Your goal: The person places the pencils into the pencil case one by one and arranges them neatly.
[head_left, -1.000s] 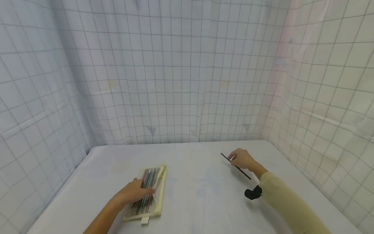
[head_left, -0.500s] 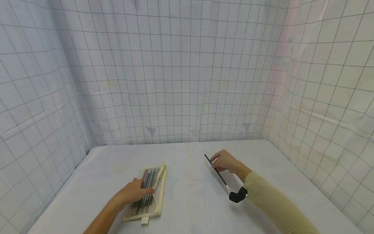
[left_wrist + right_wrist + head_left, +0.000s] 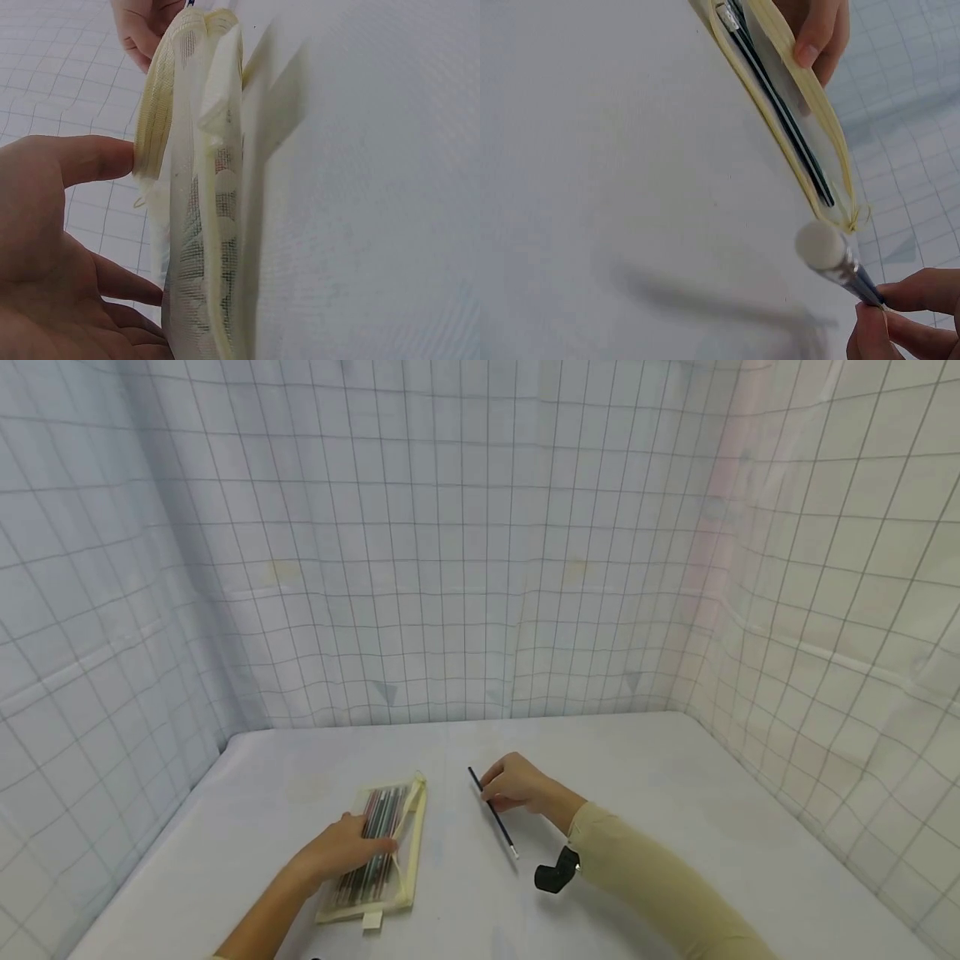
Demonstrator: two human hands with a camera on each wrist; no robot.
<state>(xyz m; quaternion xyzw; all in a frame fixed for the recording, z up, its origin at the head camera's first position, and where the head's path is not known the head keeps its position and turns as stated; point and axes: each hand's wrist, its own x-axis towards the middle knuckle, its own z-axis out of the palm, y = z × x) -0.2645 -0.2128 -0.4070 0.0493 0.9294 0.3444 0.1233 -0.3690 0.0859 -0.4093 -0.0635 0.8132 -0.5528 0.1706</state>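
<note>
A see-through mesh pencil case [image 3: 416, 860] with cream zipper edging lies on the left of the table. Dark and reddish pencils [image 3: 386, 810] show through its mesh. My left hand [image 3: 341, 856] lies over the case and grips it, the thumb on the raised zipper edge [image 3: 156, 112]. That edge stands apart from the lower one, so the mouth gapes. Just right of the case, my right hand [image 3: 517, 783] pinches a dark pencil [image 3: 501, 829] by its upper part. The pencil's white eraser end [image 3: 821, 246] points back toward the body and overlaps the case's corner in the right wrist view.
A white cloth covers the table [image 3: 637, 760]. White gridded curtains [image 3: 450, 568] close it in at the back and both sides. A black wrist camera [image 3: 557, 872] sticks out from the right sleeve [image 3: 645, 877]. A cream tag [image 3: 372, 920] hangs off the case's near end.
My right hand has moved left across the table with the pencil, from the far right to beside the case. The pencil now stands steeper in view. My left hand and the case stay put.
</note>
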